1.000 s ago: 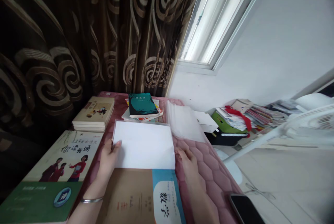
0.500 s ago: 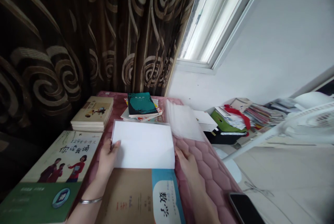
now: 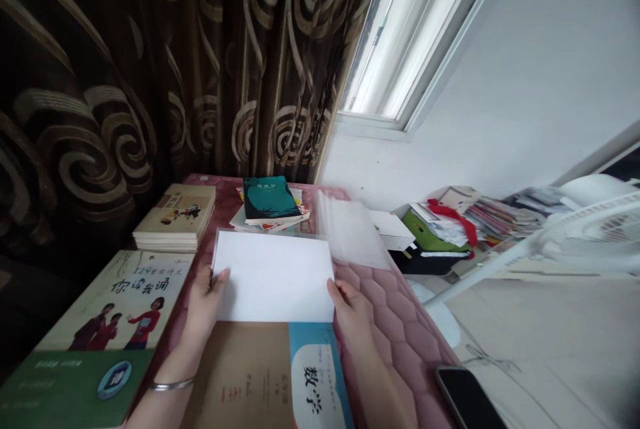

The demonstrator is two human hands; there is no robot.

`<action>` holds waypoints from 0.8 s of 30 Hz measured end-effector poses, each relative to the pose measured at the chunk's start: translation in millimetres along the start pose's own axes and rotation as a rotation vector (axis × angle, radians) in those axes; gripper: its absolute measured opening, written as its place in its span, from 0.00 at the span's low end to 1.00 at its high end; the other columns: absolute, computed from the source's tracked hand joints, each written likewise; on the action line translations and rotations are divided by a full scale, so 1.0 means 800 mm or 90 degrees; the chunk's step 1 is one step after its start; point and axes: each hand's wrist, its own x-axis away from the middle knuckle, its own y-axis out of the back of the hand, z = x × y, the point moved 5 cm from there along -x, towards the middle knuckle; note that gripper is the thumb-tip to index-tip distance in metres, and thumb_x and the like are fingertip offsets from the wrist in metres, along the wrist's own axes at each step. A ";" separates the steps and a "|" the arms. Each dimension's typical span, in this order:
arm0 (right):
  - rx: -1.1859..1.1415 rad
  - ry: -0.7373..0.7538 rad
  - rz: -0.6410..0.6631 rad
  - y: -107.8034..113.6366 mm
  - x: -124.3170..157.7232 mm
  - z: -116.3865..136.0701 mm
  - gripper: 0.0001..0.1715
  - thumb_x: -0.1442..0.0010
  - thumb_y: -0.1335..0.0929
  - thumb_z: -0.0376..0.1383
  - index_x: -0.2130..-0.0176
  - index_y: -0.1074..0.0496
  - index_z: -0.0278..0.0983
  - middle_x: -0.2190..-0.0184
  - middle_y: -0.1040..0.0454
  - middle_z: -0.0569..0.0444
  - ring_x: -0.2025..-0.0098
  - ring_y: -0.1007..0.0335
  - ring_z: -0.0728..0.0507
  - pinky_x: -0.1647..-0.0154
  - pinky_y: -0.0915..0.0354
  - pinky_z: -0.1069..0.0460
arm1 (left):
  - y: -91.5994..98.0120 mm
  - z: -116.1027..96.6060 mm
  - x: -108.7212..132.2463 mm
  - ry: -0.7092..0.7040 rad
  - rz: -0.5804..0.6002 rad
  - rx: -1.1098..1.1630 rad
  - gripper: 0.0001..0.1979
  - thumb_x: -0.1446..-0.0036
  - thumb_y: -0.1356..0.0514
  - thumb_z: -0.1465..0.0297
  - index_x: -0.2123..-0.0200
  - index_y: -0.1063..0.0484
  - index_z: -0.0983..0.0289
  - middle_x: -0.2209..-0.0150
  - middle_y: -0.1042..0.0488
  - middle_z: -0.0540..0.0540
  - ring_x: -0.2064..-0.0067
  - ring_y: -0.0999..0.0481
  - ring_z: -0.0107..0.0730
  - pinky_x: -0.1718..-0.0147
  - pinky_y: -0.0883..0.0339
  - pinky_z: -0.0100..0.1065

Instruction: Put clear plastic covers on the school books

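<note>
A blank white panel with a thin clear rim along its top and left edges lies in the middle of the head view. My left hand grips its left edge, thumb on top. At the lower right edge, my right hand pinches it between thumb and fingers. Directly below the panel is a maths textbook with a brown and blue cover, turned sideways. Whether panel and textbook are joined, I cannot tell. My left wrist wears a silver bangle.
On the pink quilted surface lie a large green-and-cream book, a stack of tan books, a teal book on others, and clear plastic sleeves. A phone is near the right edge. A white fan stands beyond.
My right hand has shifted slightly left, and its thumb now lies over the panel's right edge. My left hand keeps its hold. The view has barely moved.
</note>
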 end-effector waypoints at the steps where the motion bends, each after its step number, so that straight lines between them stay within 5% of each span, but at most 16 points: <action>1: 0.005 -0.007 0.024 -0.004 0.001 -0.002 0.25 0.47 0.33 0.56 0.77 0.30 0.38 0.80 0.31 0.56 0.77 0.39 0.46 0.78 0.43 0.52 | 0.000 0.001 0.000 0.002 0.000 -0.001 0.15 0.54 0.37 0.56 0.73 0.34 0.61 0.74 0.30 0.49 0.70 0.31 0.32 0.69 0.37 0.31; 8: 0.041 -0.005 -0.031 -0.010 0.007 -0.015 0.26 0.45 0.34 0.57 0.74 0.33 0.38 0.79 0.31 0.57 0.76 0.37 0.46 0.75 0.41 0.53 | 0.001 0.002 0.000 0.003 0.001 -0.034 0.15 0.53 0.38 0.56 0.73 0.36 0.60 0.76 0.32 0.47 0.72 0.32 0.31 0.71 0.38 0.29; 19: -0.183 -0.093 -0.077 -0.018 0.001 -0.041 0.26 0.54 0.27 0.54 0.66 0.31 0.36 0.76 0.29 0.57 0.75 0.35 0.47 0.74 0.37 0.52 | 0.003 -0.015 0.003 -0.014 -0.011 -0.059 0.17 0.53 0.39 0.55 0.77 0.40 0.60 0.80 0.37 0.45 0.75 0.36 0.29 0.74 0.41 0.30; 24: -0.144 -0.062 -0.008 -0.020 0.000 -0.032 0.27 0.50 0.29 0.54 0.63 0.27 0.34 0.74 0.26 0.53 0.75 0.34 0.45 0.75 0.37 0.51 | 0.002 -0.007 0.002 0.024 -0.001 -0.066 0.17 0.54 0.39 0.53 0.74 0.37 0.60 0.79 0.34 0.47 0.73 0.33 0.32 0.74 0.40 0.31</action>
